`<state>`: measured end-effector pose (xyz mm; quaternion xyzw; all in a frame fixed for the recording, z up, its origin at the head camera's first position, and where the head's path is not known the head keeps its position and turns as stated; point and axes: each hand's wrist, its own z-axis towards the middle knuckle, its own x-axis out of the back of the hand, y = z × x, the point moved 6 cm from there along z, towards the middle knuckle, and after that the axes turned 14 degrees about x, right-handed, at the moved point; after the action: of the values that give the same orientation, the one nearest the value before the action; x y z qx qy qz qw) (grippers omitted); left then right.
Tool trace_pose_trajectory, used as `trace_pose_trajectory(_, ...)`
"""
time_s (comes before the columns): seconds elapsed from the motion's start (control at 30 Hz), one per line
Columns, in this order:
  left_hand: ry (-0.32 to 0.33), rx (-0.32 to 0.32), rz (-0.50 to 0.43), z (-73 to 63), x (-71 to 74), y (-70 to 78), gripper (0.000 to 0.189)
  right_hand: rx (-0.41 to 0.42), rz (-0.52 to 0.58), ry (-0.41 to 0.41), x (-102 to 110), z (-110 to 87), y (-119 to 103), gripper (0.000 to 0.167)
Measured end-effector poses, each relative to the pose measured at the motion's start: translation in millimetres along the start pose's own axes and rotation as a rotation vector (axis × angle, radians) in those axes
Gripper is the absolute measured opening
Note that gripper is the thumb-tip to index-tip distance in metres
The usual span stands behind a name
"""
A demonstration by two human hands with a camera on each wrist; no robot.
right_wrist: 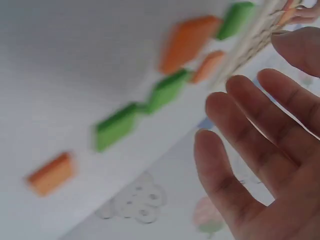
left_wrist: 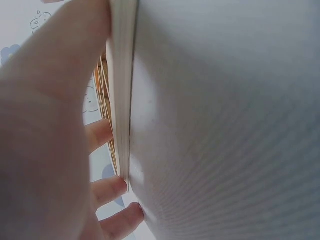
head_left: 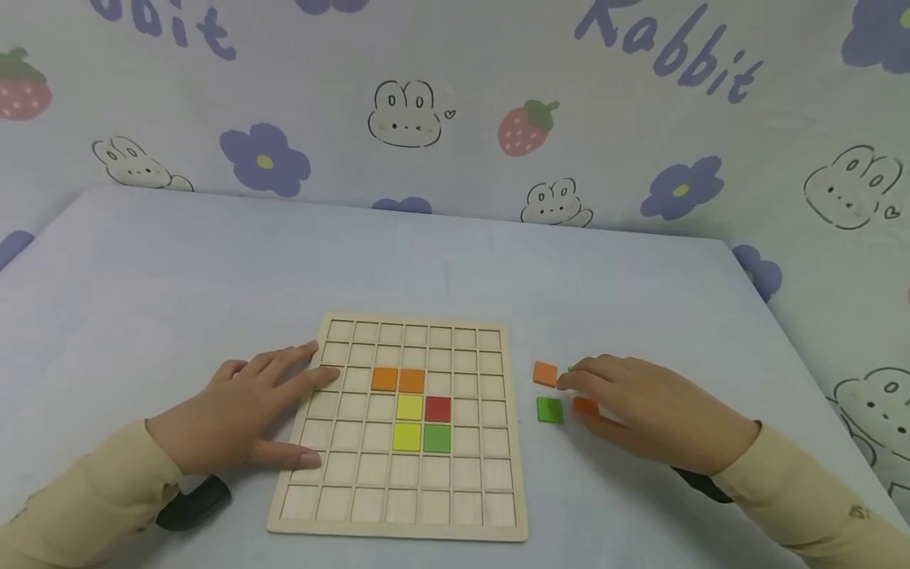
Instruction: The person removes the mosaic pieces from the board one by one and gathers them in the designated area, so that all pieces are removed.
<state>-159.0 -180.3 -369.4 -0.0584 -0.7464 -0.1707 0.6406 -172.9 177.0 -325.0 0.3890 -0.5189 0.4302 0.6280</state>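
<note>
The backdrop cloth (head_left: pixel 455 95) behind the tabletop carries the word "Rabbit" (head_left: pixel 668 49) in purple handwritten letters at the upper right. A second purple word at the upper left (head_left: pixel 171 24) is cut off by the frame edge; only its last letters, apparently "bit", show. Small marks on the right sleeve cuff (head_left: pixel 859 512) are too small to read.

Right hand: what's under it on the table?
Under the right hand, an orange tile pokes out below the fingers, with a sliver of green at the fingertips. An orange tile and green tile lie uncovered beside it. Anything beneath the palm is hidden.
</note>
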Motion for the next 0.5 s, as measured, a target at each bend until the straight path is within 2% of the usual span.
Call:
trace_pose_trajectory(0.1, 0.001, 0.001, -0.004, -0.2, 0.7, 0.5, 0.09, 0.025, 0.002, -0.007, 8, 15.1, -9, 0.035)
trace_pose_trajectory(0.23, 0.0, 0.005, -0.002, 1.1, 1.7, 0.8, 0.09, 0.101, -0.009, 0.009, 12, 39.7, -26, 0.033)
trace_pose_trajectory(0.5, 0.004, 0.01, -0.002, 0.7, -1.5, -0.2, 0.091, 0.111, 0.054, -0.122, -6, 89.9, -39, 0.025)
